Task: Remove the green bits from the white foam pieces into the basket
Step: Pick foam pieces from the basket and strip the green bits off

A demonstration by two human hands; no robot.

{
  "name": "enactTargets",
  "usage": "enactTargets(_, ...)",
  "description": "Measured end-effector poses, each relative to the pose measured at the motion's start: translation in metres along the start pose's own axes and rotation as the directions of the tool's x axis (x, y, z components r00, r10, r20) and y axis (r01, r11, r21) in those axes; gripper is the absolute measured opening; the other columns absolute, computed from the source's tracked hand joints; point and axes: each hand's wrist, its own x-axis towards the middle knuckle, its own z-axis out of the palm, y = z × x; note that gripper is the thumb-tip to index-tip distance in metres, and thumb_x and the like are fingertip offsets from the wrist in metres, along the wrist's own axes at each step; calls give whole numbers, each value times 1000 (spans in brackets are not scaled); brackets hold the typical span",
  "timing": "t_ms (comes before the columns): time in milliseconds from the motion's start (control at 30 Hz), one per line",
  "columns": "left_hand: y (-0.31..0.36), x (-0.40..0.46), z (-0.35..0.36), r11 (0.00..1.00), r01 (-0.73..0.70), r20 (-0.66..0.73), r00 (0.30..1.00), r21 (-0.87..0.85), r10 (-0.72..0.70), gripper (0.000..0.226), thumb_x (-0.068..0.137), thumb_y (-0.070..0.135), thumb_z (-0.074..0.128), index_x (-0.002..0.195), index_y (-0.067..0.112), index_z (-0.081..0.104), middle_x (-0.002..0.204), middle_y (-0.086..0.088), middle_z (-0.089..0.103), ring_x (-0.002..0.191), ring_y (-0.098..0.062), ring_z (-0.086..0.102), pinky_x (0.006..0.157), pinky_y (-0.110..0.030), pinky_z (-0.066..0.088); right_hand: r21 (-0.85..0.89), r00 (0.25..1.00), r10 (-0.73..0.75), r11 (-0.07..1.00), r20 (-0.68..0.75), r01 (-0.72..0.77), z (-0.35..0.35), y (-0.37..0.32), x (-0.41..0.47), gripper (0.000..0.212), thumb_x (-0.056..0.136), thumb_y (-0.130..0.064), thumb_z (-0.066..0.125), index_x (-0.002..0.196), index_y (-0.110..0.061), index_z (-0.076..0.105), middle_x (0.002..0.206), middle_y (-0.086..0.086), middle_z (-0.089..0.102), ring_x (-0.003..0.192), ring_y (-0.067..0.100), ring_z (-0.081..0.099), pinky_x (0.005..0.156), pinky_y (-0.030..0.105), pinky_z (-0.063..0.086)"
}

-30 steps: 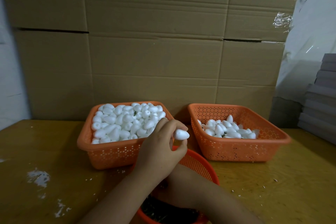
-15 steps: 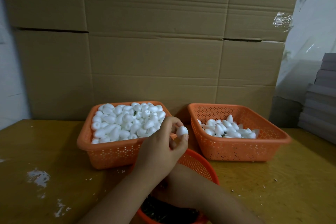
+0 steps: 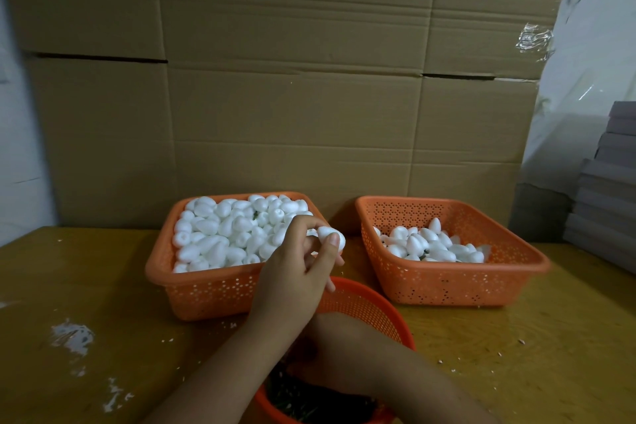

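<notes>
a white foam piece [image 3: 331, 238] sits pinched at the fingertips of the left hand [image 3: 298, 270], held above the gap between the two square baskets and over the far rim of the round orange basket [image 3: 364, 306]; no green bit on it can be made out from this side. the right hand is hidden behind the left forearm, only the right forearm [image 3: 385, 361] showing as it crosses the round basket, so its grip cannot be told. dark green bits [image 3: 303, 403] lie in that basket, which is cut off by the bottom edge. the left square basket [image 3: 206, 289] is heaped with foam pieces, the right square basket [image 3: 457, 286] holds fewer. both stand on the yellow worktop [image 3: 103, 286], flecked with white crumbs, before a cardboard wall [image 3: 292, 79]
</notes>
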Motion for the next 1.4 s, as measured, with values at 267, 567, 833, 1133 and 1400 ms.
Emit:
enactTargets(267, -1, 6, -2, 989, 87, -59, 994, -120, -95, 15, 100, 32, 51, 90, 43, 48, 78, 9, 72, 51, -15, 65, 60, -27, 46, 110, 992, 51, 993, -112, -38, -1, 5, 4, 19, 91, -14, 60, 106, -17, 71, 109, -4, 71, 99, 13, 63, 90, 32, 49)
enactTargets(567, 6, 15, -7, 894, 196, -156, 948, -402, -278, 6, 100, 24, 50, 97, 23, 55, 79, -5, 74, 68, -19, 71, 54, -23, 51, 637, 803, 388, 771, -451, -14, -20, 11, 9, 11, 92, -7, 63, 89, -16, 69, 71, -3, 63, 48, 8, 56, 51, 23, 49)
enactTargets(833, 11, 16, -10, 881, 258, -126, 935, -396, -330, 11, 101, 22, 48, 104, 15, 56, 83, -5, 75, 79, -19, 73, 64, -33, 54, 762, 755, 438, 636, -488, 124, -27, 9, 7, 13, 94, -3, 58, 95, -8, 70, 76, 3, 65, 66, 7, 62, 62, 20, 52)
enactTargets(1133, 11, 17, -12, 864, 314, -58, 930, -393, -364, 15, 101, 24, 48, 103, 15, 60, 83, -5, 76, 75, -16, 74, 56, -22, 52, 753, 682, 468, 630, -562, 189, -34, 6, 1, 10, 91, -15, 63, 88, -9, 71, 70, 5, 62, 65, 7, 54, 62, 20, 45)
enactTargets(1400, 11, 17, -10, 768, 418, 28, 885, -485, -464, 18, 99, 27, 53, 95, 16, 67, 77, 4, 72, 64, -8, 67, 55, -23, 53, 803, 639, 500, 473, -584, 363, -39, 2, -1, 9, 94, -6, 57, 91, -6, 65, 82, 13, 75, 70, 13, 71, 65, 21, 56)
